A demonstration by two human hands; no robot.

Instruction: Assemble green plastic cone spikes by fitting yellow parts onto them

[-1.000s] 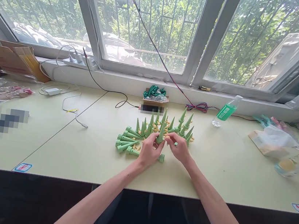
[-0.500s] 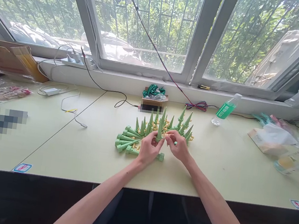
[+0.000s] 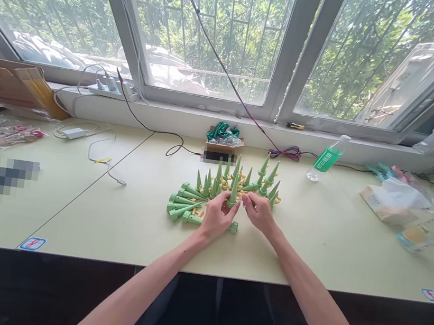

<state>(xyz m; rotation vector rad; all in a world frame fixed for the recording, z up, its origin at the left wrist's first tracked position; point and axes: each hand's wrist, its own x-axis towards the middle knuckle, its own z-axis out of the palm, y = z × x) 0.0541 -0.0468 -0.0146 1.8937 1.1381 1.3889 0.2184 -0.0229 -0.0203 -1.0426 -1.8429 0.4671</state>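
Observation:
My left hand (image 3: 218, 214) is closed around the base of a green plastic watering spike (image 3: 234, 189), which points upward. Just right of it, my right hand (image 3: 260, 211) has its thumb and fingers pinched together. Whatever may be between those fingertips is too small to make out. Behind both hands stand several more upright green spikes (image 3: 264, 166) with small yellow valves on their sides. To the left, other green spikes (image 3: 183, 199) lie in a fan on the table. A few loose yellow valves (image 3: 199, 213) lie by my left wrist.
A small cardboard box (image 3: 224, 146) with green and clear plastic is behind the spikes. On the right are a water bottle (image 3: 326, 158) and a tissue box (image 3: 389, 204). Cables (image 3: 107, 161) lie on the left of the table (image 3: 132, 226).
My right hand has drawn slightly to the right, away from the spike, and its fingers have curled in. The spike in my left hand has shifted a little to the right.

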